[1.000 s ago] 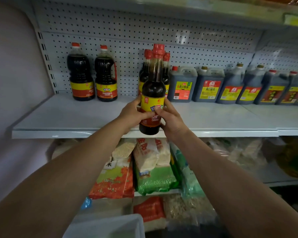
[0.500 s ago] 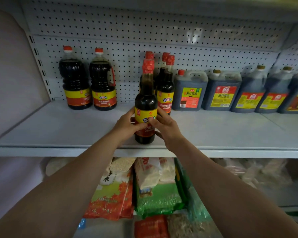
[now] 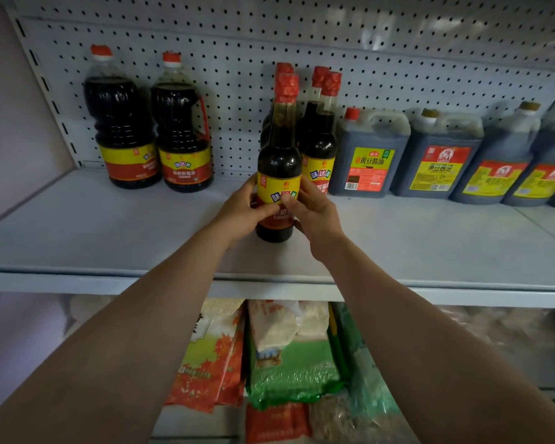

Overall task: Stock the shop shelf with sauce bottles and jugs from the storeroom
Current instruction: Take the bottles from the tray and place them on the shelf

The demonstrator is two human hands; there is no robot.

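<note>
Both hands have carried the dark glass sauce bottle with red foil cap and yellow label (image 3: 279, 161) further in over the grey metal shelf (image 3: 109, 232). It stands upright (base apparently on the shelf), midway between front edge and pegboard, just before three matching bottles (image 3: 321, 136). Left hand (image 3: 244, 213) and right hand (image 3: 314, 213) grip its label.

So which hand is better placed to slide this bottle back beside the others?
Probably the right hand: it grips the bottle on the side nearest the standing bottles; the left hand grips the far side.
</note>
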